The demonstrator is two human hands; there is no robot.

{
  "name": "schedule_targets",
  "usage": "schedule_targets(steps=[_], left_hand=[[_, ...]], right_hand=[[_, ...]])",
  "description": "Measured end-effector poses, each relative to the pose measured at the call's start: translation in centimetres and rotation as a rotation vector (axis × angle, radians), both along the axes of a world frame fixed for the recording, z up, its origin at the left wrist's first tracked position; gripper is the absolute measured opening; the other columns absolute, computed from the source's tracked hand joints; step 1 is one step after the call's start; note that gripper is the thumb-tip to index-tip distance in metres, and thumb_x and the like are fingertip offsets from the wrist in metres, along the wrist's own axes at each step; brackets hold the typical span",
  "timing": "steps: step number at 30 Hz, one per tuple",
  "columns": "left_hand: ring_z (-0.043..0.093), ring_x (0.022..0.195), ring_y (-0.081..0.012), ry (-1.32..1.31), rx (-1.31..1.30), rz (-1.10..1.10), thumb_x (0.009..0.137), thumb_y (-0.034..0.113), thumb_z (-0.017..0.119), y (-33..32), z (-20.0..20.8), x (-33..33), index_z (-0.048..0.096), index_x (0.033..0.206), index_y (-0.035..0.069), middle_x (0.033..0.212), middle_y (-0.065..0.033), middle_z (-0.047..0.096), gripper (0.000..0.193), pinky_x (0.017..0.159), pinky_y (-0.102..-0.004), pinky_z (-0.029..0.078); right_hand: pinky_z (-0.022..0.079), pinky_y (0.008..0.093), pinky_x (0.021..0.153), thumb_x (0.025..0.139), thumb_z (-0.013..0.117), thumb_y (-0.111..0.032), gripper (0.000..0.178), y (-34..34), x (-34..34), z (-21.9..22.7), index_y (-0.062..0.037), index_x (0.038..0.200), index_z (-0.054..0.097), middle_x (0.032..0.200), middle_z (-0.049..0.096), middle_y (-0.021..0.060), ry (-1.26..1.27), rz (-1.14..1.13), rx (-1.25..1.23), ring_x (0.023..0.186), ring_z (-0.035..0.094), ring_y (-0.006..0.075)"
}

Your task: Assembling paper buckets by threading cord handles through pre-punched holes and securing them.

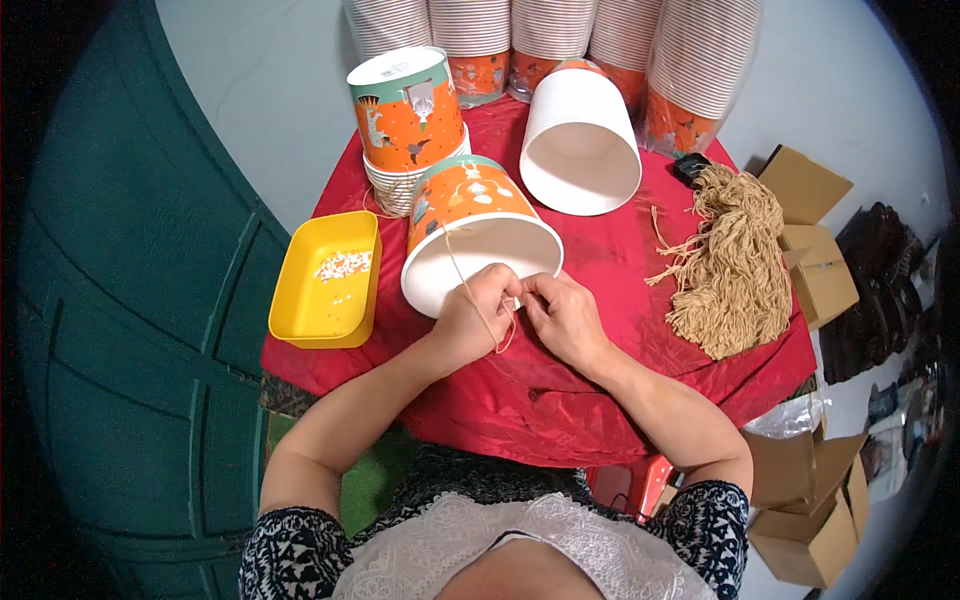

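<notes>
A paper bucket (480, 192) with an orange and green printed wall lies on its side, its white mouth facing me. A thin tan cord (456, 262) passes over its rim and loops down around my left hand (480, 314). That hand is at the bucket's lower rim, its fingers pinched on the cord. Right beside it, my right hand (568, 318) pinches thumb and forefinger together at the rim. The fingertips of both hands almost meet; what lies between the right fingertips is too small to make out.
A yellow tub (325, 300) with small white and orange pieces stands left. Behind are an upright bucket stack (405, 110), a white bucket (580, 150) on its side and wrapped stacks (700, 75). A bundle of tan cords (735, 265) lies right on the red cloth (620, 270).
</notes>
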State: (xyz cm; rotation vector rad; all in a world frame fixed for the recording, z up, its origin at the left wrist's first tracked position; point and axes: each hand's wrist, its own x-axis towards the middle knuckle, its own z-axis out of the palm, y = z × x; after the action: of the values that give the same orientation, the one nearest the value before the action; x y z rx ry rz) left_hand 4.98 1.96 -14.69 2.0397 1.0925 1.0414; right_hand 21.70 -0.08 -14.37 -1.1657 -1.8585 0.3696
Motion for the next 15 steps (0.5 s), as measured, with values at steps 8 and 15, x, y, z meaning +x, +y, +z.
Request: schedule_targets(steps=[8,15], left_hand=[[0.061,0.080,-0.0392,0.289,0.358,0.018,0.083,0.002,0.057,-0.32,0.49,-0.23,0.054,0.094,0.001,0.088,-0.0199,0.057,0.011,0.070,-0.0461,0.051],[0.061,0.079,-0.0411,0.380,0.376,0.018,0.086,0.001,0.060,-0.37,0.44,-0.60,0.056,0.094,-0.002,0.091,-0.0215,0.059,0.009,0.070,-0.0474,0.050]], right_hand=[[0.054,0.0399,0.069,0.083,0.064,-0.001,0.014,-0.08,0.10,-0.06,0.0004,0.097,0.067,0.091,0.067,0.0190,-0.020,-0.005,-0.014,0.081,0.068,0.0339],[0.054,0.0452,0.069,0.084,0.062,-0.003,0.013,-0.23,-0.02,0.23,-0.0011,0.095,0.069,0.091,0.066,0.0211,0.005,0.001,-0.011,0.080,0.067,0.0378]])
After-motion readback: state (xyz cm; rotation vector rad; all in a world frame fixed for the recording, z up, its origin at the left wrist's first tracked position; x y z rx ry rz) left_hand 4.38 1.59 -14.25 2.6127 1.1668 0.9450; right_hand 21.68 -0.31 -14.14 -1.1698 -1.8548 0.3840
